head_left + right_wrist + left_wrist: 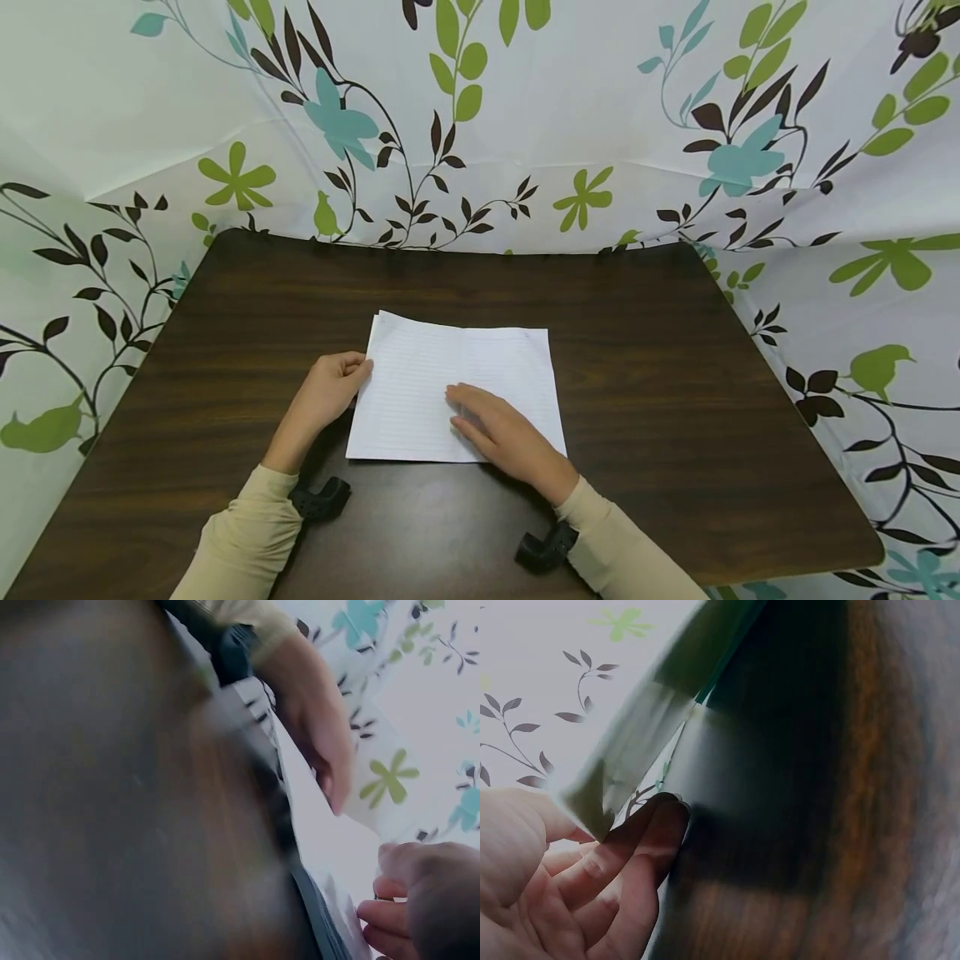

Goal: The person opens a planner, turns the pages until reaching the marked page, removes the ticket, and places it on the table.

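Note:
A lined white paper sheet (420,392) lies on the dark wooden table, with a second layer showing at its top left corner. My left hand (333,387) pinches its left edge between thumb and fingers. In the left wrist view, the raised paper edge (641,739) runs between the thumb and curled fingers of the left hand (592,885). My right hand (506,433) is over the lower right part of the sheet, its fingers loosely extended. In the right wrist view, the right hand (420,892) is beside the paper (322,832); whether it touches cannot be told.
The dark wood-grain table (660,400) extends around the paper. Behind and beside it hangs a white cloth (510,142) with leaf, flower and bird prints. A black wrist device (322,500) sits on the left wrist and another black wrist device (547,546) on the right.

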`<state>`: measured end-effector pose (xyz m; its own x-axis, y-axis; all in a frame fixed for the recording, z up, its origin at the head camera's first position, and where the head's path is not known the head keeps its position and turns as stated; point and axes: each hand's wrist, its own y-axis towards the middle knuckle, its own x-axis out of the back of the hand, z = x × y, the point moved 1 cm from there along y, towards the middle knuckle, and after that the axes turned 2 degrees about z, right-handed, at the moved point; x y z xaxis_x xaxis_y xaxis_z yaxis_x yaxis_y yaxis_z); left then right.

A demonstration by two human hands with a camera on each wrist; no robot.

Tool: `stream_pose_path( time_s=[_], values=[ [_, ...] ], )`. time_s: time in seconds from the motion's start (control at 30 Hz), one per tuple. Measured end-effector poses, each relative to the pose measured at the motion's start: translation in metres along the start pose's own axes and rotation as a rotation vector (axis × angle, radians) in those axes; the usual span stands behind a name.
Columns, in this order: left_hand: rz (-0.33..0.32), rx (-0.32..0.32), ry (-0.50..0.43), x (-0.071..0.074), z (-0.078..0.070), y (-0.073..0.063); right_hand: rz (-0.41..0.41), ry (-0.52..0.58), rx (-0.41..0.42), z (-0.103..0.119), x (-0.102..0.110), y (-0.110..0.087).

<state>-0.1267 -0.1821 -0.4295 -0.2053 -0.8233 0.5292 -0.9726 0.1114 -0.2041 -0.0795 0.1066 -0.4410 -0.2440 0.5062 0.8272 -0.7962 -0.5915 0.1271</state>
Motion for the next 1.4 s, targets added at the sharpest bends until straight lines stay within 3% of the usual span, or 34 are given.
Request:
stream_pose_path(
  time_s=[0.23, 0.47, 0.6, 0.73, 0.97, 1.4],
  values=[
    [0.003, 0.009, -0.013, 0.0, 0.001, 0.0, -0.168, -0.052, -0.095, -0.024, 0.022, 0.0],
    [-0.01, 0.004, -0.006, -0.001, 0.001, 0.001, -0.32, -0.018, -0.3, -0.057, 0.044, -0.002],
    [-0.006, 0.004, 0.001, -0.001, 0.001, 0.001, -0.346, -0.019, -0.448, -0.07, 0.049, -0.005],
    [-0.003, -0.012, 0.009, 0.0, 0.002, 0.002, -0.298, -0.021, -0.539, -0.078, 0.05, -0.006],
    [0.0, -0.01, 0.018, 0.001, 0.001, 0.002, -0.205, -0.111, -0.58, -0.084, 0.046, -0.005],
    [0.007, 0.008, 0.013, -0.002, 0.002, 0.002, -0.364, -0.25, -0.479, -0.07, 0.043, -0.007]
  ],
)
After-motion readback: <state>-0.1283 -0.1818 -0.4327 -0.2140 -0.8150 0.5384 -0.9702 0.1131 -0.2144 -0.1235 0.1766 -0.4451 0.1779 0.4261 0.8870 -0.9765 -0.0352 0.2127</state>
